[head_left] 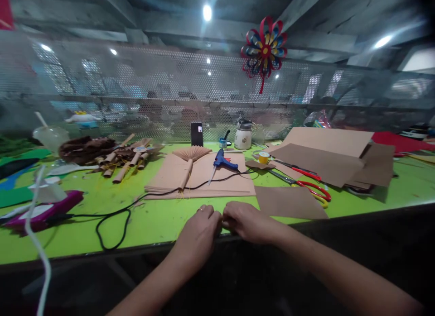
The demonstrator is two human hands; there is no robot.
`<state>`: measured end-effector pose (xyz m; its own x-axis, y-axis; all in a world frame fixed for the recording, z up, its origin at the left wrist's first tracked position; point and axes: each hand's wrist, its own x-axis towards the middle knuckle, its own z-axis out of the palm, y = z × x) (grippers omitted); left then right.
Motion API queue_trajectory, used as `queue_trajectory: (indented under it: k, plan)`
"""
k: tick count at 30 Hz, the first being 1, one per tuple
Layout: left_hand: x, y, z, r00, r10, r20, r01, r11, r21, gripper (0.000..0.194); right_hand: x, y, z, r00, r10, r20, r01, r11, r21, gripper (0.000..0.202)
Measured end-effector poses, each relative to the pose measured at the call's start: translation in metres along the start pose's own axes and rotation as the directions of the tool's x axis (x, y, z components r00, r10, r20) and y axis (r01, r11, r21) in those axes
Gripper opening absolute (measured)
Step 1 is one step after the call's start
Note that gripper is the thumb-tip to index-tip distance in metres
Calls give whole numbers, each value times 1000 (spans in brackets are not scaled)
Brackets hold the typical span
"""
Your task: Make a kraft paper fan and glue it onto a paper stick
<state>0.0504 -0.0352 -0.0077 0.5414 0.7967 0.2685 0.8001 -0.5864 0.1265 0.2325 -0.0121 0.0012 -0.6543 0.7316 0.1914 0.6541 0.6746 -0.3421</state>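
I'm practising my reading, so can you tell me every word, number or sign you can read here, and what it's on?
I can't read any words, numbers or signs here.
White jar: its marks are too blurred to tell if they are letters.
Yellow roll: too small to make out any writing.
Blue glue gun: no lettering I can make out.
Tan paper stack: no writing shows.

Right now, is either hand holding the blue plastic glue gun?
No: the glue gun rests untouched on the stacked tan paper sheets.
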Motion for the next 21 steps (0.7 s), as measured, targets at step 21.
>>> queue_trajectory:
  k: [21]
  plan:
    - [14,-30,-9,982,140,124,-97,949,-299,21,-8,19,-7,998,42,-42,-32,973,228,5]
